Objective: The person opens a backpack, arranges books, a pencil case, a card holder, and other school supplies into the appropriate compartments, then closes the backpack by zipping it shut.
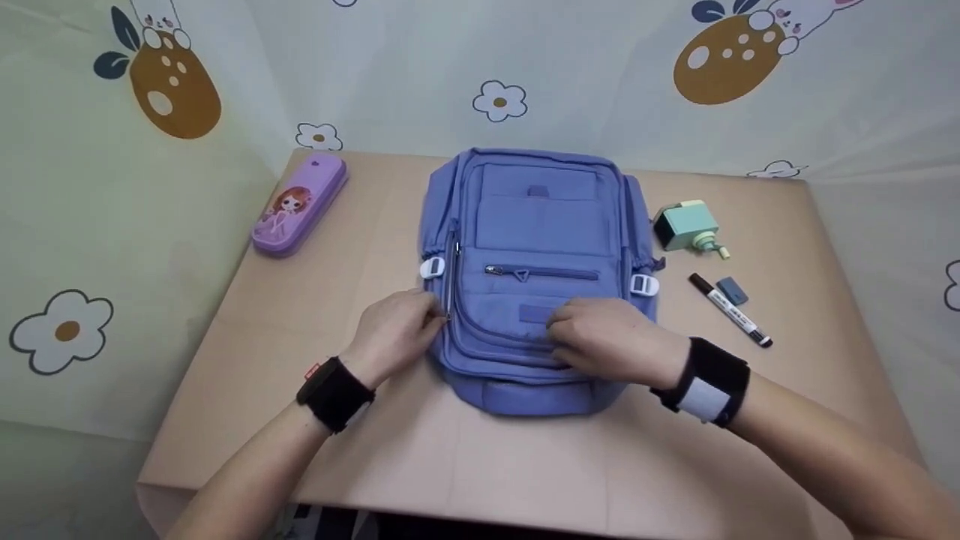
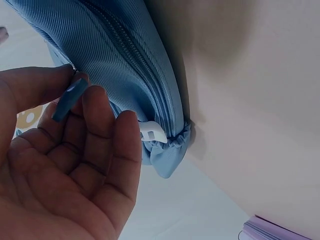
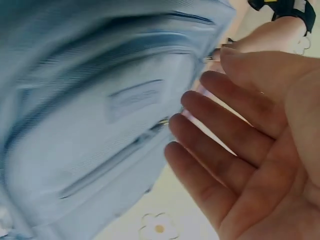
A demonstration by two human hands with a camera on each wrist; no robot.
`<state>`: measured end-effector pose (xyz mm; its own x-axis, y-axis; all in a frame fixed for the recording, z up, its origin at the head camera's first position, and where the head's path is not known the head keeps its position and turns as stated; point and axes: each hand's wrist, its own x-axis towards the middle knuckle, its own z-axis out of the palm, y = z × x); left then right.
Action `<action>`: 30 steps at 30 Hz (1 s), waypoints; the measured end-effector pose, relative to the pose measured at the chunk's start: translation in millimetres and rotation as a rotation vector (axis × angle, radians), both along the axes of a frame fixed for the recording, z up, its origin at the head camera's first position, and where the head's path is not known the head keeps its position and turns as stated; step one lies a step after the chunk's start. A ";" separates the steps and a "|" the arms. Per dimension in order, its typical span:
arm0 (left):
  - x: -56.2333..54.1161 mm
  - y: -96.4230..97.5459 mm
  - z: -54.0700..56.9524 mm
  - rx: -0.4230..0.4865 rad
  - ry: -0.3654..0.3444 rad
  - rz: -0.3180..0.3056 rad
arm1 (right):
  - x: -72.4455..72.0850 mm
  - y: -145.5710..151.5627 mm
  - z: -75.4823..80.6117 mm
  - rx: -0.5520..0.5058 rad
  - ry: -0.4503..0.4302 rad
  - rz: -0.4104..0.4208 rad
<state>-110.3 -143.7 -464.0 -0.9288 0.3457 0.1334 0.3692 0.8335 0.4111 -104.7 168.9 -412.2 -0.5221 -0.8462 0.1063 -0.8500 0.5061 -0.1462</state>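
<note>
A blue backpack [image 1: 536, 221] lies front side up on the table, with a short horizontal zipper [image 1: 555, 273] across its front. At its left side, my left hand [image 1: 397, 330] pinches a zipper pull between thumb and forefinger. The left wrist view shows the blue pull tab [image 2: 70, 100] hanging at those fingertips, the other fingers loosely bent. My right hand [image 1: 619, 341] is over the lower right front of the bag, partly covering the sewn label [image 1: 534, 313]. In the right wrist view its fingers are spread and relaxed, with nothing in them.
A purple pencil case [image 1: 300, 206] with a printed girl lies at the table's [image 1: 345, 255] back left. Right of the bag are a mint-green pencil sharpener [image 1: 688, 225], a marker [image 1: 731, 309] and a small blue-grey eraser [image 1: 732, 291]. Patterned cloth [image 1: 405, 67] hangs behind.
</note>
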 end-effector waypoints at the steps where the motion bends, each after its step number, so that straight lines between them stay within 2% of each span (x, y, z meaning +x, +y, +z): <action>1: 0.1 -0.2 0.2 -0.001 -0.002 0.003 | 1.6 5.6 -3.8 -0.013 0.000 -0.003; 9: 0.6 -0.1 -0.1 0.005 0.001 0.020 | 9.4 29.0 -34.1 -0.071 -0.010 -0.043; 14: 1.3 1.1 -1.3 0.005 0.013 0.022 | 9.1 26.9 -45.2 -0.069 0.056 -0.041; 17: 3.2 1.9 0.1 -0.001 0.016 0.022 | 8.8 24.3 -48.7 -0.041 0.140 -0.024; 20: 7.1 3.4 3.4 -0.010 0.025 0.011 | 9.4 23.6 -49.9 -0.021 0.194 -0.044; 27: 19.9 9.6 10.8 -0.033 0.048 -0.046 | 11.0 23.8 -50.0 -0.028 0.156 -0.135; 30: 25.1 11.5 13.1 -0.039 0.028 -0.046 | 11.3 23.5 -49.2 -0.036 0.151 -0.152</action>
